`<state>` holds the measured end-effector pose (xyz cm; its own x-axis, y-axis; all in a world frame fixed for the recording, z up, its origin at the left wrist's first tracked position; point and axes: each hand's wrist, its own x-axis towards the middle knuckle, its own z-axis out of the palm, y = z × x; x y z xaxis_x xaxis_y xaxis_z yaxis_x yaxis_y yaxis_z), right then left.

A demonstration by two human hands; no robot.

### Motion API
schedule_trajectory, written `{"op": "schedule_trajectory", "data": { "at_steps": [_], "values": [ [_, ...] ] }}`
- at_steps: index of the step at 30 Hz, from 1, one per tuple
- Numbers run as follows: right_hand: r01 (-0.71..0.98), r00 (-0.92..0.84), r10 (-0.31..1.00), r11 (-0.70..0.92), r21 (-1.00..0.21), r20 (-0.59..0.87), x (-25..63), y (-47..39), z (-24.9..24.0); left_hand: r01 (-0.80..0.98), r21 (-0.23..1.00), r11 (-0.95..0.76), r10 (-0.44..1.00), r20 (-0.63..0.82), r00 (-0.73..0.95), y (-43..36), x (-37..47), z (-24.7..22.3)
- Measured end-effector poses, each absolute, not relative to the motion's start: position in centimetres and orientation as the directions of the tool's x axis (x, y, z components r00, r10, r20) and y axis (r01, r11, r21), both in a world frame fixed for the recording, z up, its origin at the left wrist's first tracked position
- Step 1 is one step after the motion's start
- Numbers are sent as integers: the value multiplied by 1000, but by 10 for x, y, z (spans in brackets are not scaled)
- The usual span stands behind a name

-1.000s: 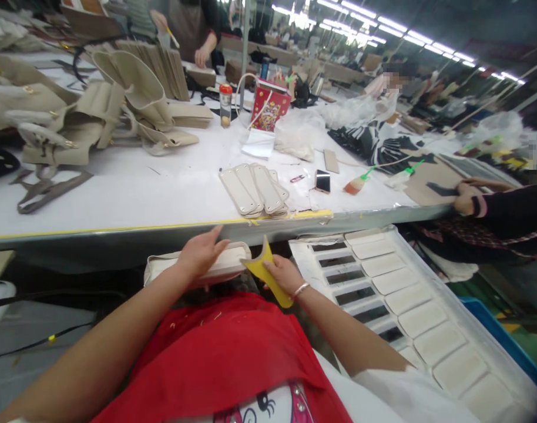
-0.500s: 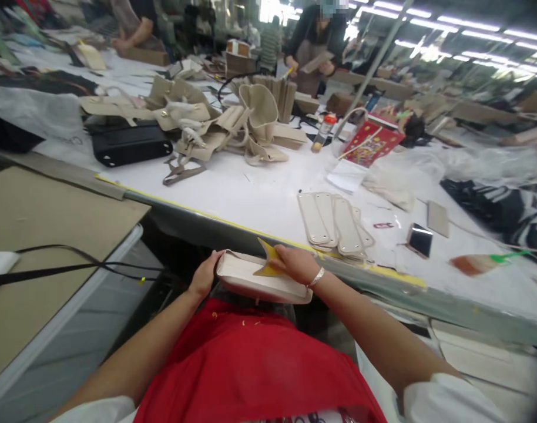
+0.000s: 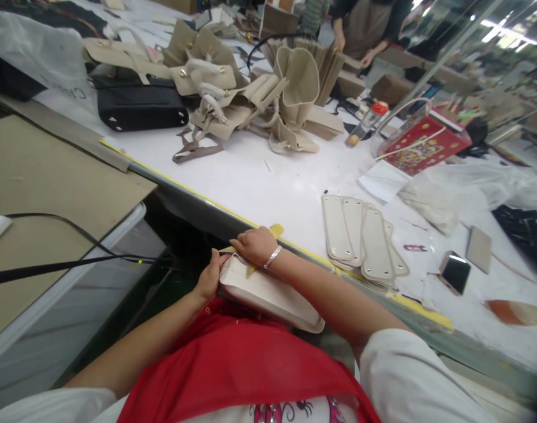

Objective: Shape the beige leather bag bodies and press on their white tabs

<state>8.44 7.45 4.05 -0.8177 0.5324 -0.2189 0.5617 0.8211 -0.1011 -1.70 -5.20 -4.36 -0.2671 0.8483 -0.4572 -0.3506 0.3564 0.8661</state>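
Observation:
A cream bag body [image 3: 275, 294] lies tilted over my lap, its flat face up. My left hand [image 3: 210, 277] is closed round its far left end, thumb up along the edge. Above that same end, my right hand [image 3: 256, 244] is closed on a thin yellow piece [image 3: 251, 271], pressed against the bag's face. Most of the yellow piece is hidden under my fingers, so I cannot tell whether it is card or cloth.
The white worktable [image 3: 286, 188] bears cream oblong panels [image 3: 376, 244], a phone [image 3: 455, 272], a red paper bag [image 3: 427, 138], a black bag [image 3: 140, 106] and several beige bag parts [image 3: 295, 88]. A cardboard-topped bin [image 3: 66, 170] stands left. A co-worker [image 3: 369, 29] handles parts behind.
My right hand has slid left along the bag with the yellow piece, nearer my left hand. The bag's right end has dipped toward me. The view has tipped down.

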Motion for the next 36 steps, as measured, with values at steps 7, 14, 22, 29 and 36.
{"op": "schedule_trajectory", "data": {
  "at_steps": [7, 14, 22, 29, 36],
  "values": [
    [344, -936, 324, 925, -163, -137, 83, 85, 36, -594, 725, 350, 842, -521, -140, -46, -14, -39],
    [280, -959, 264, 941, -192, -102, 86, 86, 33, -510, 778, 368, 758, -569, -320, -51, -10, -38],
    [211, -977, 198, 949, -234, -78, 89, 87, 32, -426, 827, 367, 752, -533, -388, -60, -6, -36],
    [247, -969, 232, 935, -254, -91, 99, 81, 31, -340, 876, 341, 804, -460, -378, -60, -6, -30],
    [271, -956, 236, 936, -226, -173, 95, 89, 32, -438, 828, 352, 826, -494, -271, -54, -11, -31]
  ]
}}
